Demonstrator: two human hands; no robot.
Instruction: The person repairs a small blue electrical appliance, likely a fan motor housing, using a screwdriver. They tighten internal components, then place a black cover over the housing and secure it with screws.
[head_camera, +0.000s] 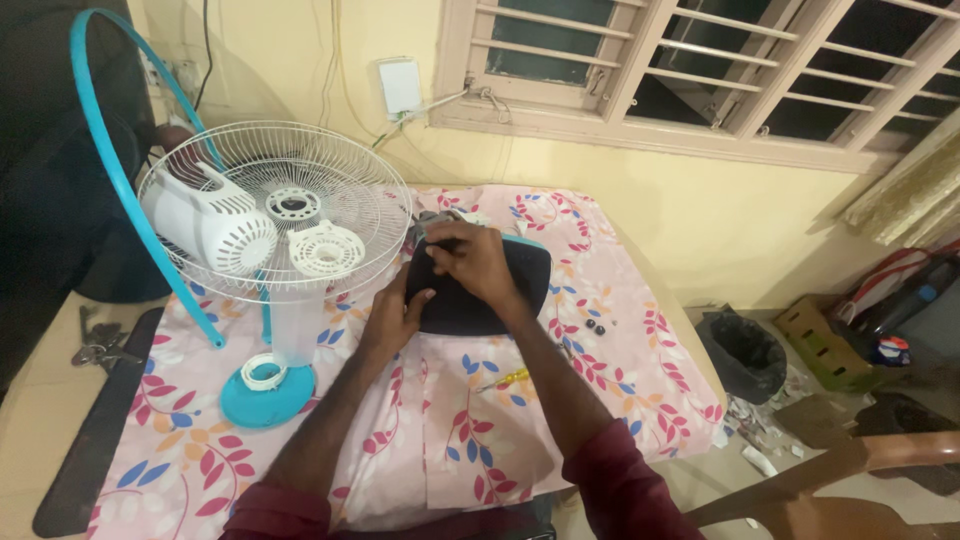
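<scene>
A dark fan base with a teal edge lies upside down on the flowered cloth. My left hand rests flat on its near left side, holding it down. My right hand sits on top of the base, its fingers curled at the far edge over a grey part; what they pinch is hidden. A white wire fan guard with the white motor housing stands just left of the hands. A yellow-handled screwdriver lies on the cloth near my right forearm.
A teal ring leans behind the guard, and a teal round piece lies at the near left. Two small black parts rest on the cloth to the right. Pliers lie far left. A black bin and wooden chair stand right.
</scene>
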